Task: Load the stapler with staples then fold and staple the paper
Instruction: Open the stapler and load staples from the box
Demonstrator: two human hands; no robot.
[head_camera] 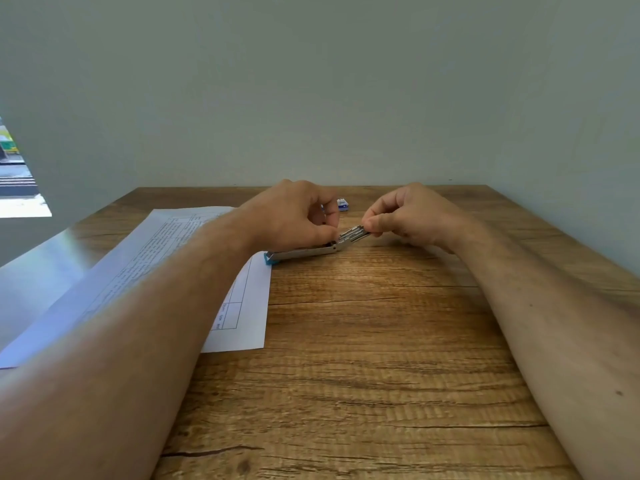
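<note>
A printed paper (pixel 145 268) lies at the left of the wooden table (pixel 381 358), partly under the left forearm. A small staple box (pixel 342 204) sits near the far edge. The stapler (pixel 304 252) rests at the paper's corner. The left hand (pixel 294 216) pinches its rear end. The right hand (pixel 412 216) is closed on a staple strip (pixel 354 233) at the hinge.

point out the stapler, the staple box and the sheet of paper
silver metal stapler with blue tip (pixel 301 252), head view, on its long metal base
small blue and white staple box (pixel 342 204), head view, on its front face
white printed paper sheet (pixel 254 306), head view, on its bare right margin
</note>
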